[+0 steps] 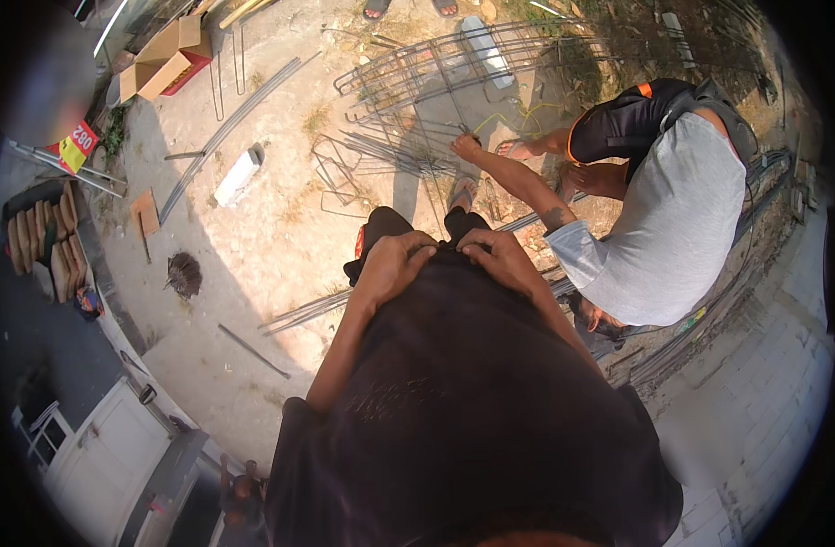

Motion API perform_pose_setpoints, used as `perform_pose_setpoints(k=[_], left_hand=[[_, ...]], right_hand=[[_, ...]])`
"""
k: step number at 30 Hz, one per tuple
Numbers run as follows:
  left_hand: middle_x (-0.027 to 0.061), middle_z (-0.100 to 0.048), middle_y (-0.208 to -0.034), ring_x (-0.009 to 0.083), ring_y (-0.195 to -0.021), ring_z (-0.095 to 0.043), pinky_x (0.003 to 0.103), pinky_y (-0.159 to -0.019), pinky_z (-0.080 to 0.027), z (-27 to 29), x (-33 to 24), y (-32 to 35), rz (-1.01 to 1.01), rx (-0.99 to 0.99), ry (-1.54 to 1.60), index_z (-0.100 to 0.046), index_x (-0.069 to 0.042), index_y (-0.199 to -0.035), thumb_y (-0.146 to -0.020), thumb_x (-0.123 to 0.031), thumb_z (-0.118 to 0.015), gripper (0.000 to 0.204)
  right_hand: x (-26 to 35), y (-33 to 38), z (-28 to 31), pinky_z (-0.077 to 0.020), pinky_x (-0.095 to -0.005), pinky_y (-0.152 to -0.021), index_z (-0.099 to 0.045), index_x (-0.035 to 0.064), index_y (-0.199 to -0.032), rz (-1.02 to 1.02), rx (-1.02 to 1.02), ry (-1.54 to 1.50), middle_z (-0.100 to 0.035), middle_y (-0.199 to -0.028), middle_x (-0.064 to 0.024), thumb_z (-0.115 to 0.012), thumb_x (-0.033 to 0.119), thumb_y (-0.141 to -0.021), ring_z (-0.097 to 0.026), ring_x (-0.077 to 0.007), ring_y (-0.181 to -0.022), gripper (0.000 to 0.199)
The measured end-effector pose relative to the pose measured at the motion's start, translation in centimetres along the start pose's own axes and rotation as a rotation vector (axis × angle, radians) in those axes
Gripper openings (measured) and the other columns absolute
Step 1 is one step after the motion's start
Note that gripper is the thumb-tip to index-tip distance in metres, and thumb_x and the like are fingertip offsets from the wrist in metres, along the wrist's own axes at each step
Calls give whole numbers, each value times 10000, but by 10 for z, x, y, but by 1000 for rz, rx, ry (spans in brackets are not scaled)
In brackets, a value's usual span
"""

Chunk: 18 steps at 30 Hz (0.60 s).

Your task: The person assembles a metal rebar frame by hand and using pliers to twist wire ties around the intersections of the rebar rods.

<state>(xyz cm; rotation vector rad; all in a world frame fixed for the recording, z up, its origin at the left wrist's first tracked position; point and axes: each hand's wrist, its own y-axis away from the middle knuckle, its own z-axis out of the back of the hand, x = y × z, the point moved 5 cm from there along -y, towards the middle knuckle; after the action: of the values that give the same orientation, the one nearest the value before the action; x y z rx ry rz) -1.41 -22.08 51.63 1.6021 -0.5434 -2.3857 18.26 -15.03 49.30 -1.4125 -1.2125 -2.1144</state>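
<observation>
Left hand (399, 263) and right hand (499, 263) near each other at the wearer's waist, backs upward, fingers curled in, at the far edge of a loose black cloth shirt (463, 383). Dark on dark there; cannot tell whether the fingertips pinch the hem or something beneath it. Shirt is worn, spreading from the hands to the near side. Just past the hands, dark trousers (387, 224).

Right: co-worker in a short-sleeved grey shirt (677, 219), bent over, one hand (466, 146) reaching left by a bundle of thin grey steel rods (394, 150). Beyond, a long open cage of steel bars lies on pale ground (280, 228).

Left: white oblong block (238, 178); farther, an open brown cardboard box (166, 62). Far left, stacked brown sacks (43, 235).
</observation>
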Motion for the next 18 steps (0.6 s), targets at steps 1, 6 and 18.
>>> perform_pose_setpoints(k=[1,6,18], left_hand=[[179,-740,-955,356,-884,-716,401,-795,-542,-5,-4,-1,6,3,-2,-743,-34,-1033,-939,-171,-678,178],[180,-731,-932,372,-874,-705,420,-791,-534,-9,-11,-3,73,-19,23,-737,-32,-1030,-935,-168,-671,178],[160,-741,-940,357,-883,-708,417,-804,-538,46,14,-32,20,132,-82,-753,-55,-1022,-926,-177,-686,169]], right_hand=[[-6,1,3,-502,-335,-729,-710,-6,-1029,-6,42,-4,-696,-865,-106,-626,112,-948,-646,-190,-760,166],[-12,-5,10,-495,-307,-712,-702,-18,-1047,-2,123,-34,-685,-883,-78,-622,77,-949,-615,-143,-745,158],[3,-34,-24,-500,-302,-740,-697,-22,-1045,-94,20,-103,-684,-896,-74,-623,90,-960,-605,-132,-771,159]])
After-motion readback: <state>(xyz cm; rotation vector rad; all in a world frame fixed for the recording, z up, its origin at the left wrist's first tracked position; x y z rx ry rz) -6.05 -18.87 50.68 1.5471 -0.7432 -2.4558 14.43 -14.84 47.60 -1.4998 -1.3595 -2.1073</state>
